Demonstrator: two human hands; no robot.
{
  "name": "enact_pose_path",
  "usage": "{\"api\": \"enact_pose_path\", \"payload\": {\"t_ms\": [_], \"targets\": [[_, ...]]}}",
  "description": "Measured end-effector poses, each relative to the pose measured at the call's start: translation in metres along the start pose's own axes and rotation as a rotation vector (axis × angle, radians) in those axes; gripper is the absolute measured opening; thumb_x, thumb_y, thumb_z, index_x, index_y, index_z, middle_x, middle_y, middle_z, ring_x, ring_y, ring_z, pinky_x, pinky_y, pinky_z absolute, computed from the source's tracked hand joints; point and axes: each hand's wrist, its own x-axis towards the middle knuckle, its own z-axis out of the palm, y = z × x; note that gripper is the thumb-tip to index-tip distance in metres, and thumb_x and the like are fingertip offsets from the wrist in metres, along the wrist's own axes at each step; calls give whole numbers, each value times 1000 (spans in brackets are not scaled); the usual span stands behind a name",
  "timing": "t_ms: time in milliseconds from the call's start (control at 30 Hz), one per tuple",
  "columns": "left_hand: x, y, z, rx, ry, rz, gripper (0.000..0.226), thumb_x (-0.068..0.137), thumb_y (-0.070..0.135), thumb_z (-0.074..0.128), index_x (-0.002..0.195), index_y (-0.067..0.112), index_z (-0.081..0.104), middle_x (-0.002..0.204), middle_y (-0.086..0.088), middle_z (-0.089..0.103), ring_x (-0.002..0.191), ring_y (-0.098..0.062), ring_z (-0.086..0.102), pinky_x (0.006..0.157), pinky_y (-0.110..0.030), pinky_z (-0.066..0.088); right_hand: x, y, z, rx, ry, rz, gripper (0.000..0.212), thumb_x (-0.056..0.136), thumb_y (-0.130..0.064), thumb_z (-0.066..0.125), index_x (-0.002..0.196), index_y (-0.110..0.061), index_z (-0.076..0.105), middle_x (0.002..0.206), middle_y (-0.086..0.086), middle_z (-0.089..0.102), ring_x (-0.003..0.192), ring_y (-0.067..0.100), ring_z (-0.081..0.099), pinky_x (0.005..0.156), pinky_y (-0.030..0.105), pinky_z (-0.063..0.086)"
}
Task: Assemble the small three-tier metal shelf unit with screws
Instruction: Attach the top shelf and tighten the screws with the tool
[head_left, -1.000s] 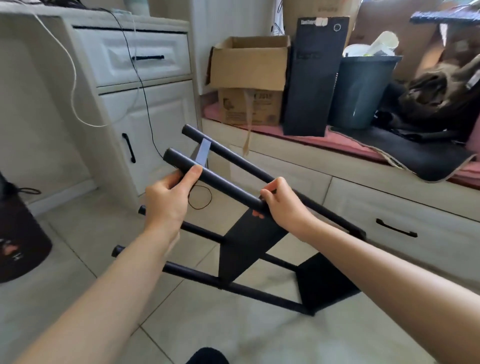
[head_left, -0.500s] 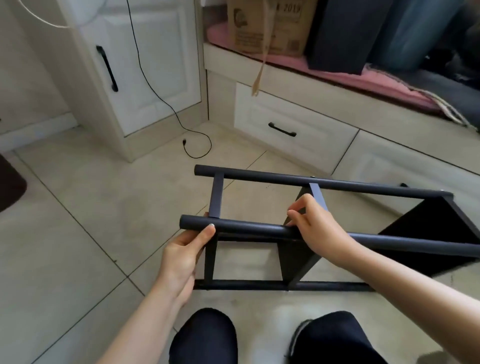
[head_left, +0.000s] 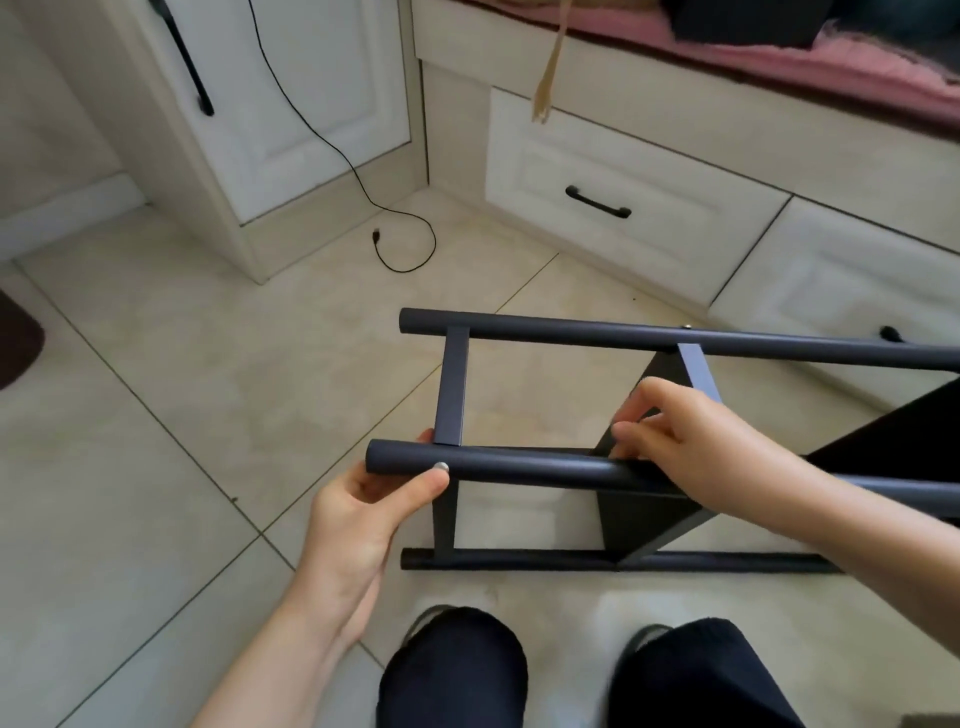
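Both hands were seen on the shelf unit (head_left: 597, 452) as it was held on its side just above the tiled floor (head_left: 182, 415), in front of the person's knees. The left hand (head_left: 363, 514) was wrapped around the free end of the near tube (head_left: 519, 467), thumb pressed beside a silver screw head (head_left: 441, 466). The right hand (head_left: 691, 447) was curled over the same tube farther along, at the middle panel (head_left: 639, 519), fingers hooked round it. Whether a screw was pinched there could not be told.

Trouble could be expected if either grip were loosened: the frame would likely tip or drop onto the tiles, and half-tightened joints might be racked out of square. A loose charging cable (head_left: 405, 244) lay near the cabinet (head_left: 311, 104), well apart from the work, and the drawers (head_left: 623, 197) stood just behind it.
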Motion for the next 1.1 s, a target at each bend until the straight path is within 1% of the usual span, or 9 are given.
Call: {"api": "enact_pose_path", "payload": {"t_ms": [200,333,467,567,633,767,867,967,1100], "targets": [[8,20,-5,361,-36,83,46,52,34,92,94,34,75,93,3,77,85,-8,74,72,-10,52,29,-17,3,364,18,-53,5,95,-9,60,92,-12,61,79,-1,75,72,13,72,73,33,61],[23,42,-7,620,-173,105,69,55,34,93,118,40,65,113,16,71,99,-3,70,78,-11,52,49,-25,6,293,10,-151,10,93,-14,65,100,-20,66,79,-5,75,74,8,71,75,26,59],[39,70,-6,910,-415,99,96,57,55,93,134,65,38,138,32,49,109,1,66,92,-23,51,64,-35,8,136,128,-302,7,91,-24,68,95,-28,71,76,-15,69,76,-5,63,69,6,46],[55,88,-2,1294,-609,294,108,60,69,80,143,71,11,155,41,8,139,13,29,113,-27,34,77,-46,7,47,255,-465,7,95,-25,62,99,-22,68,88,-11,66,84,6,58,74,13,44],[67,101,5,1542,-730,475,110,64,79,69,148,66,-2,157,40,-10,148,9,0,117,-29,19,92,-52,8,-18,299,-504,14,100,-27,54,102,-17,64,90,-9,60,87,13,52,78,26,44],[85,114,19,1874,-911,746,105,72,93,43,157,49,1,166,24,-7,150,-3,-23,123,-31,-2,120,-61,16,-210,261,-483,32,106,-31,37,98,-6,54,88,10,59,82,32,53,76,45,44],[92,117,28,1955,-1002,830,104,74,95,34,156,31,32,167,12,16,153,-8,-16,124,-31,-9,130,-63,27,-296,237,-488,29,107,-33,29,91,-11,38,67,5,48,59,32,45,58,42,37],[99,116,36,1962,-1091,888,95,75,92,39,135,19,56,151,4,47,155,-17,13,125,-34,-1,137,-65,34,-313,268,-466,28,107,-36,26,90,-14,32,60,1,40,49,25,37,51,38,26],[106,109,40,1896,-1132,961,76,72,87,47,103,18,57,110,5,54,123,-21,48,125,-39,10,141,-64,42,-424,348,-455,28,107,-36,22,90,-15,30,55,-3,39,42,23,35,44,34,16]]}}
